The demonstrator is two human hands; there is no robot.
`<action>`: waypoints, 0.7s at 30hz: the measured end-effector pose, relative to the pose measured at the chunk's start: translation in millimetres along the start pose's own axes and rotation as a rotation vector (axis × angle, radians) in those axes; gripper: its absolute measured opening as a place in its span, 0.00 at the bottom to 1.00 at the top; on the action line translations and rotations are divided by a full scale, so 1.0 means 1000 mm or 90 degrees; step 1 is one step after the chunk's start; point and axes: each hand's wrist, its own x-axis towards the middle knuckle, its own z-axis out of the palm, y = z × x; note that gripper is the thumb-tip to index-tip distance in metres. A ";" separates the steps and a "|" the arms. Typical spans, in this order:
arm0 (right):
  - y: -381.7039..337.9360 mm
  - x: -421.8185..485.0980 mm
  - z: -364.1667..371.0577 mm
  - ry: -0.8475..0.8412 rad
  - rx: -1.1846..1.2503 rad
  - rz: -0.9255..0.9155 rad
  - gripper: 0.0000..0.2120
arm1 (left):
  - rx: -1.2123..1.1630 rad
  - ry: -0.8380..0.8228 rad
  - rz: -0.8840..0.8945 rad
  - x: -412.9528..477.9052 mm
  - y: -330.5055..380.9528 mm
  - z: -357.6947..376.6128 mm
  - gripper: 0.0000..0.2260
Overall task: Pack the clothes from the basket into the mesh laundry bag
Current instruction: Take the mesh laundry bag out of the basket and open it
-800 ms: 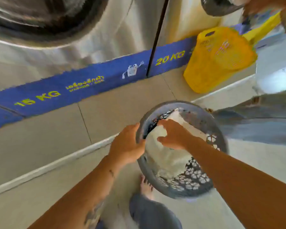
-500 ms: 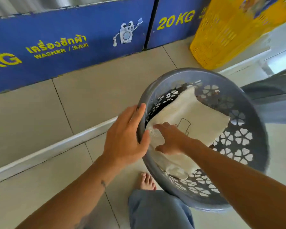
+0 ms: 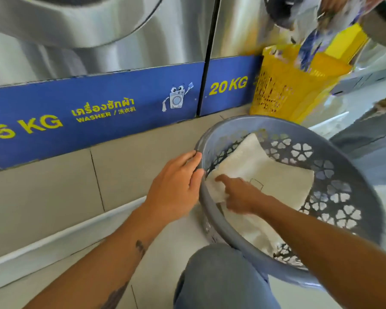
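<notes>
Left hand (image 3: 176, 186) grasping grey basket (image 3: 354, 230) rim, right hand (image 3: 239, 195) inside, fingers pinching white mesh laundry bag (image 3: 265, 175) lying beneath.

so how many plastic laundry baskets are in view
2: the round grey perforated plastic basket under both hands, holding white fabric, and the yellow slotted plastic basket against the 20 KG washer behind it. Others may sit outside the frame.

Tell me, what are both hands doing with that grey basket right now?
Left hand gripping grey basket rim. Right hand inside, on white fabric. Nothing blocking.
</notes>
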 end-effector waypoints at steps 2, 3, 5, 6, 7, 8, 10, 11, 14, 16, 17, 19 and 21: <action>0.002 -0.019 -0.005 0.046 0.008 0.018 0.33 | -0.028 -0.058 -0.038 -0.013 0.015 -0.001 0.23; 0.002 -0.028 -0.009 0.077 0.024 0.024 0.31 | -0.027 -0.082 -0.052 -0.018 0.023 -0.003 0.24; 0.003 -0.043 -0.021 0.142 0.083 0.027 0.26 | -0.069 -0.111 -0.107 -0.027 0.039 -0.006 0.25; 0.004 -0.050 -0.026 0.175 0.118 0.027 0.22 | -0.127 -0.120 -0.167 -0.030 0.044 -0.004 0.27; 0.004 -0.059 -0.032 0.204 0.150 0.029 0.19 | -0.200 -0.127 -0.237 -0.032 0.052 -0.004 0.29; 0.002 -0.064 -0.037 0.226 0.170 0.034 0.16 | -0.277 -0.125 -0.293 -0.033 0.057 -0.003 0.31; -0.001 -0.076 -0.047 0.296 0.177 0.028 0.10 | -0.383 -0.076 -0.355 -0.033 0.063 0.003 0.32; -0.003 -0.083 -0.053 0.331 0.177 0.018 0.09 | -0.403 -0.045 -0.361 -0.032 0.066 0.006 0.27; -0.005 -0.101 -0.063 0.320 0.158 0.000 0.10 | -0.395 0.027 -0.363 -0.032 0.077 0.003 0.22; -0.002 -0.103 -0.055 0.229 0.137 -0.017 0.10 | -0.327 0.049 -0.377 -0.035 0.077 -0.003 0.26; 0.000 -0.101 -0.047 0.174 0.122 -0.017 0.16 | -0.292 0.058 -0.380 -0.036 0.075 -0.005 0.26; 0.002 -0.095 -0.029 0.093 0.050 0.010 0.30 | -0.250 0.064 -0.371 -0.040 0.070 -0.011 0.26; 0.001 -0.083 -0.014 0.071 -0.025 0.030 0.36 | -0.227 0.073 -0.356 -0.044 0.064 -0.017 0.24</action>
